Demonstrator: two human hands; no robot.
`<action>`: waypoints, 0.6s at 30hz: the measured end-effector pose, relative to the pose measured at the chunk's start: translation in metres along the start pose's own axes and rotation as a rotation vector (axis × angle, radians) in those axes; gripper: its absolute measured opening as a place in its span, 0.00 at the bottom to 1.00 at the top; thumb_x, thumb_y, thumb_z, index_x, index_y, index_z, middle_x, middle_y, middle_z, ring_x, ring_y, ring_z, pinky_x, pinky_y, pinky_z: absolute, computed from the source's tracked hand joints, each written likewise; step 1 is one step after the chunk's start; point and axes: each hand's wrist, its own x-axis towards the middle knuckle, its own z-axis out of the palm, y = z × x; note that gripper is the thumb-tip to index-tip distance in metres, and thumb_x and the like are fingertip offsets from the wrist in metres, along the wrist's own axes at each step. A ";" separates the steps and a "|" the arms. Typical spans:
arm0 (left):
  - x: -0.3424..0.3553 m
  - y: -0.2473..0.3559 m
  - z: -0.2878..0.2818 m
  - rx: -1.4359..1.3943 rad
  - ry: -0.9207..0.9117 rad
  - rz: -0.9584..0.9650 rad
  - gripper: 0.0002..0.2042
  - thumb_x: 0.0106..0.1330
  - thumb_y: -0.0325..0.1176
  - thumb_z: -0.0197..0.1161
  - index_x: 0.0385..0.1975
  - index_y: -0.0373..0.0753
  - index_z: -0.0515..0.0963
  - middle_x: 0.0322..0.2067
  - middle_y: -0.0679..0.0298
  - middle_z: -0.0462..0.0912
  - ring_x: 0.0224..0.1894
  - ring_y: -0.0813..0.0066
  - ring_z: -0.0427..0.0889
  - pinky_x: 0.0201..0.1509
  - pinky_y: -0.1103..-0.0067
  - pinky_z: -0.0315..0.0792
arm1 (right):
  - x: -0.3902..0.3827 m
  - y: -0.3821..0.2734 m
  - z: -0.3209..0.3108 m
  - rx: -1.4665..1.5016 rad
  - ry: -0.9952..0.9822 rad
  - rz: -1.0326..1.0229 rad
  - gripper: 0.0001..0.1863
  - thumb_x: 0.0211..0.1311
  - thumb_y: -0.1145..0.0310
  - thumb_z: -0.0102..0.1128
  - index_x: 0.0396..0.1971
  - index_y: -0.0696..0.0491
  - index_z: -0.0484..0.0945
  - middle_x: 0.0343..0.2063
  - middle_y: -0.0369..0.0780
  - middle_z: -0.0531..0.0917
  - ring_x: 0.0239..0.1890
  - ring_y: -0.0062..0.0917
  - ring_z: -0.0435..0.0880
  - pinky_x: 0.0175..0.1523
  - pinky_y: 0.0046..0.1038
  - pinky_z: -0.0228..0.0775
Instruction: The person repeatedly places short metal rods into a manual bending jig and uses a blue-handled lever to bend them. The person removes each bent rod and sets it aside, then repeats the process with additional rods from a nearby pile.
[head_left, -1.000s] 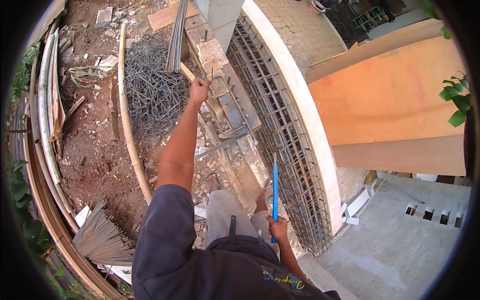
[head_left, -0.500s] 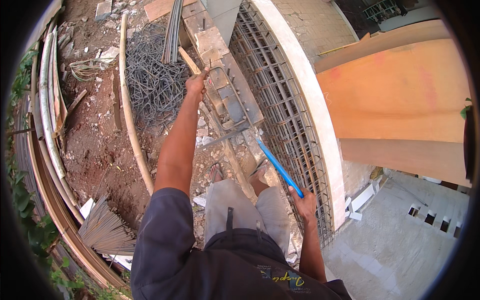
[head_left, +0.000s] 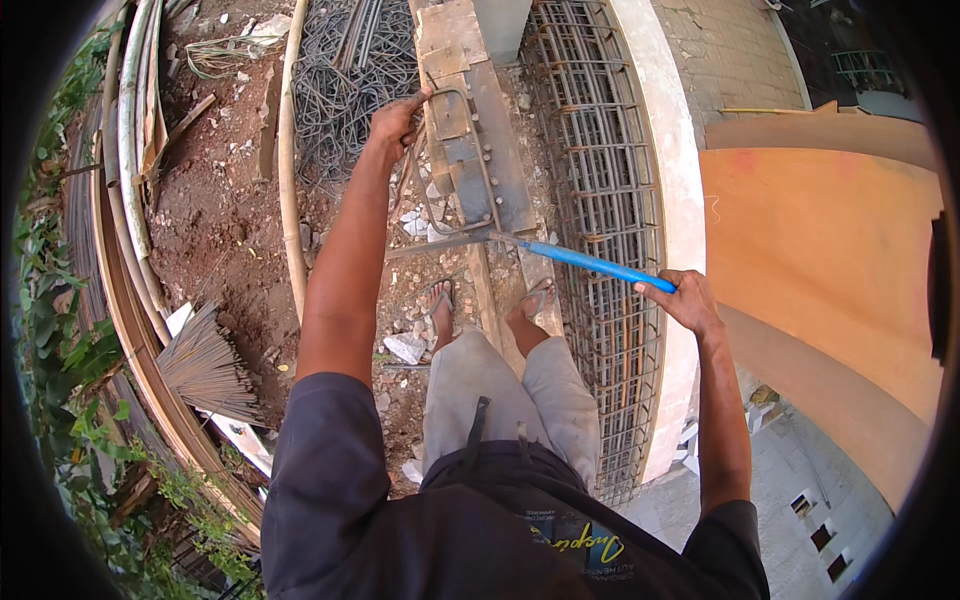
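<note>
A thin steel bar (head_left: 490, 180), bent into a rounded, nearly rectangular loop, lies over a wooden bench (head_left: 512, 165) studded with metal pegs. My left hand (head_left: 397, 125) is closed on the loop's far left corner. In my right hand (head_left: 685, 300), the fingers wrap round the end of a blue-handled bar bender (head_left: 600, 265). Its metal head meets the bar at the bench's near end, beside the loop's near right corner. A grey metal strip (head_left: 440, 243) reaches left from that spot. Exactly how the head grips the bar is too small to tell.
Tangled steel loops (head_left: 350, 95) lie beyond my left hand. A long rebar cage (head_left: 600, 170) runs right of the bench, along a pale wall edge (head_left: 680, 200). Bamboo (head_left: 290, 160) and a fanned rod bundle (head_left: 210, 365) lie left. An orange panel (head_left: 810, 230) stands right.
My right hand has swung the blue handle outward to the right, from steeply slanted to nearly level. My left hand keeps its hold on the bar. The whole view has shifted and turned.
</note>
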 end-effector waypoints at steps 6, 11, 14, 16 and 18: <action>-0.003 -0.007 0.005 -0.046 -0.023 0.029 0.17 0.65 0.44 0.83 0.35 0.37 0.85 0.22 0.75 0.73 0.15 0.87 0.59 0.15 0.81 0.50 | 0.042 0.020 -0.013 -0.055 -0.066 -0.103 0.30 0.60 0.36 0.75 0.28 0.52 0.90 0.18 0.46 0.83 0.25 0.41 0.85 0.36 0.42 0.76; 0.001 -0.006 0.007 -0.062 -0.032 0.003 0.17 0.65 0.45 0.83 0.33 0.39 0.84 0.22 0.73 0.73 0.15 0.87 0.58 0.16 0.82 0.50 | 0.012 0.050 0.088 -0.001 0.018 -0.063 0.33 0.65 0.32 0.67 0.30 0.52 0.88 0.24 0.47 0.87 0.34 0.47 0.88 0.43 0.48 0.76; 0.001 -0.004 0.005 -0.027 -0.007 -0.001 0.17 0.65 0.47 0.82 0.31 0.43 0.81 0.20 0.78 0.65 0.16 0.86 0.55 0.18 0.81 0.48 | 0.018 0.021 0.043 0.064 -0.173 0.057 0.35 0.64 0.29 0.66 0.29 0.52 0.89 0.26 0.47 0.88 0.36 0.48 0.88 0.45 0.48 0.77; 0.000 -0.005 0.012 0.022 0.005 -0.013 0.18 0.66 0.49 0.81 0.30 0.45 0.79 0.19 0.79 0.61 0.16 0.86 0.53 0.18 0.81 0.47 | 0.017 0.023 0.039 0.035 -0.180 0.095 0.34 0.63 0.29 0.68 0.30 0.52 0.89 0.26 0.47 0.88 0.36 0.48 0.89 0.45 0.47 0.78; 0.002 -0.006 0.014 -0.010 0.011 0.009 0.18 0.64 0.47 0.83 0.29 0.43 0.81 0.20 0.76 0.66 0.16 0.85 0.56 0.17 0.80 0.48 | 0.013 0.028 0.057 0.033 -0.111 0.059 0.34 0.61 0.30 0.69 0.30 0.52 0.90 0.25 0.47 0.88 0.35 0.48 0.89 0.44 0.47 0.78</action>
